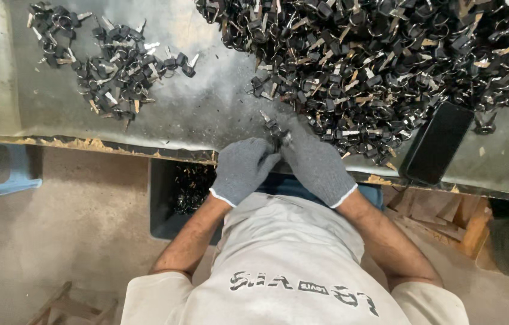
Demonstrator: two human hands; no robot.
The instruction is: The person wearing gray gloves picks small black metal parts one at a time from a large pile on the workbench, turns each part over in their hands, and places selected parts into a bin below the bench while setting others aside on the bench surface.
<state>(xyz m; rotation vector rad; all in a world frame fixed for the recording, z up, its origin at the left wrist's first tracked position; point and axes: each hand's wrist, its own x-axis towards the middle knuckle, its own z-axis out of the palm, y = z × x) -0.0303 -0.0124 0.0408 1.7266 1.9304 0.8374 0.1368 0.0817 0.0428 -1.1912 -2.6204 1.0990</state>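
Note:
Both my hands wear grey knit gloves and meet at the table's front edge. My left hand (242,170) is curled and my right hand (316,161) is beside it. Together they pinch a small bunch of black-headed keys on a ring (274,129), which pokes up between the fingertips. A large heap of similar black-headed keys and rings (375,54) spreads across the table just beyond and to the right of my hands. A smaller pile of keys (113,66) lies at the far left of the table.
A black phone (436,143) lies face down near the table's front edge at right. Under the metal-topped table (194,114), a dark bin (173,195) holds more keys. Wooden pieces (447,216) sit lower right, and a light blue stool (8,171) stands at left.

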